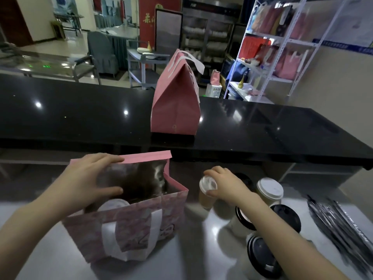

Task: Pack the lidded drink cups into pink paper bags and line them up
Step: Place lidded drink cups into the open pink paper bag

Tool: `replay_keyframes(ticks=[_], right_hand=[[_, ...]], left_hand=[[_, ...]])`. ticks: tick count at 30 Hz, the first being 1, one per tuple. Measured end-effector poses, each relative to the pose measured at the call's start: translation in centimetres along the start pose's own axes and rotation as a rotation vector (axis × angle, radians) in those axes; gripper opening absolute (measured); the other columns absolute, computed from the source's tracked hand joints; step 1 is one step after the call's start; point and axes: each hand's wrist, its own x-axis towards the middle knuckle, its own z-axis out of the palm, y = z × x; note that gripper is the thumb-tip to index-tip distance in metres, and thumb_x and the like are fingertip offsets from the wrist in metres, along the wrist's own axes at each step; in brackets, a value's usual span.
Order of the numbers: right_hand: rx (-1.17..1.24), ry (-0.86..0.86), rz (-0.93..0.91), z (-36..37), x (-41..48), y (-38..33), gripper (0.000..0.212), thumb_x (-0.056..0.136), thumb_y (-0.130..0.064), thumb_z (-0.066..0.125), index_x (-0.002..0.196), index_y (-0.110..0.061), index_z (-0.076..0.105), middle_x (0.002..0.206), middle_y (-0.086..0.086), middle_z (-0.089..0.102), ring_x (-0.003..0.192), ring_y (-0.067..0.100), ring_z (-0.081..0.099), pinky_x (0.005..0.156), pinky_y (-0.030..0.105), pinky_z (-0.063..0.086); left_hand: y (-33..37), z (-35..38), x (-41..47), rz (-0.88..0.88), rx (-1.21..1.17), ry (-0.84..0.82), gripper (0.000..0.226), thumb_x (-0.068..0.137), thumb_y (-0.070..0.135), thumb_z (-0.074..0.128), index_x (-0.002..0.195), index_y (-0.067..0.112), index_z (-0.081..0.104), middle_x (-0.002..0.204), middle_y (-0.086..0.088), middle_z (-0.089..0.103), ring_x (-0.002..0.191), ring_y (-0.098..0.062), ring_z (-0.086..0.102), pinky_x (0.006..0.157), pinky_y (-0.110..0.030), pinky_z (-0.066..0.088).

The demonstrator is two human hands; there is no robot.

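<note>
Two hands show in the head view: the left hand point(86, 178), fingers spread wide, braces the open pink bag point(129, 219), which holds one cup point(114, 205). The right hand point(224, 184) pinches a tilted cup point(206, 188) by its lid just beside it. A closed pink bag point(175, 102) stands on the black counter point(80, 114); one white-lidded cup point(269, 190) and at least three black-lidded cups point(284, 217) stand on the pale table point(50, 249), with shelving point(282, 47) behind
</note>
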Motion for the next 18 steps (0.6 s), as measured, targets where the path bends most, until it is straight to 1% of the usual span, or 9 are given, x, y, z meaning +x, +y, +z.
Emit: replay_keyframes(ticks=[2,4,6,9,12,15,17,18], right_hand=[[-0.062,-0.058,-0.004,1.1,1.4,0.7,0.071,0.081,-0.045,0.064,0.143,-0.027,0.035,0.134,0.001,0.042,0.120,0.027,0.043,0.095,0.035,0.041],[-0.043,-0.074,0.001,1.8,2.3,1.1,0.070,0.081,-0.050,0.062,0.141,-0.027,0.035,0.127,0.003,0.043,0.116,0.028,0.046,0.088,0.036,0.043],[-0.001,-0.078,0.000,2.1,3.0,1.3,0.071,0.078,-0.053,0.063,0.139,-0.027,0.036,0.121,0.002,0.043,0.112,0.027,0.048,0.085,0.036,0.045],[0.044,-0.073,-0.016,2.4,3.0,1.1,0.078,0.071,-0.057,0.064,0.138,-0.030,0.037,0.117,-0.002,0.039,0.110,0.024,0.045,0.082,0.037,0.046],[0.051,-0.061,-0.026,2.1,2.2,0.3,0.080,0.068,-0.054,0.066,0.140,-0.032,0.037,0.122,-0.004,0.039,0.114,0.021,0.043,0.082,0.036,0.046],[0.105,0.023,-0.070,-0.1,0.7,-1.2,0.078,0.068,-0.051,0.070,0.139,-0.034,0.041,0.127,-0.006,0.040,0.118,0.017,0.044,0.088,0.039,0.049],[0.170,0.122,-0.133,-2.7,-0.7,-2.3,0.075,0.068,-0.049,0.074,0.136,-0.035,0.046,0.124,-0.008,0.043,0.115,0.014,0.049,0.091,0.038,0.048],[0.207,0.174,-0.168,-4.3,-1.4,-3.0,0.074,0.067,-0.047,0.077,0.135,-0.035,0.049,0.121,-0.007,0.045,0.112,0.014,0.052,0.093,0.035,0.048]], left_hand=[[0.1,0.4,-0.3,0.015,0.019,-0.030,0.077,0.066,0.045,0.081,0.134,0.041,0.044,0.142,0.014,0.042,0.133,-0.011,0.035,0.109,-0.040,0.036],[0.0,0.7,-0.7,0.022,0.018,-0.088,0.081,0.065,0.051,0.079,0.135,0.045,0.038,0.147,0.023,0.028,0.142,-0.008,0.020,0.115,-0.041,0.027],[-0.2,1.1,-1.3,0.025,0.023,-0.116,0.084,0.065,0.060,0.074,0.135,0.049,0.029,0.150,0.026,0.017,0.144,-0.003,0.009,0.118,-0.040,0.021],[0.0,1.5,-1.9,0.039,0.062,-0.111,0.088,0.065,0.067,0.067,0.138,0.050,0.022,0.154,0.024,0.013,0.145,-0.003,0.002,0.119,-0.038,0.012],[0.3,1.9,-2.2,0.048,0.103,-0.105,0.089,0.069,0.072,0.060,0.140,0.051,0.011,0.155,0.023,0.005,0.145,-0.003,-0.006,0.117,-0.035,0.002],[0.5,2.1,-2.3,0.051,0.140,-0.096,0.090,0.072,0.073,0.058,0.140,0.051,0.003,0.156,0.022,0.001,0.143,-0.002,-0.011,0.118,-0.035,-0.005],[0.5,2.1,-2.3,0.040,0.146,-0.094,0.093,0.073,0.072,0.058,0.145,0.046,0.006,0.158,0.019,0.002,0.144,-0.004,-0.012,0.118,-0.039,-0.006],[0.4,2.1,-2.3,0.035,0.157,-0.101,0.095,0.073,0.072,0.057,0.148,0.043,0.007,0.159,0.017,0.001,0.145,-0.006,-0.012,0.118,-0.040,-0.007]])
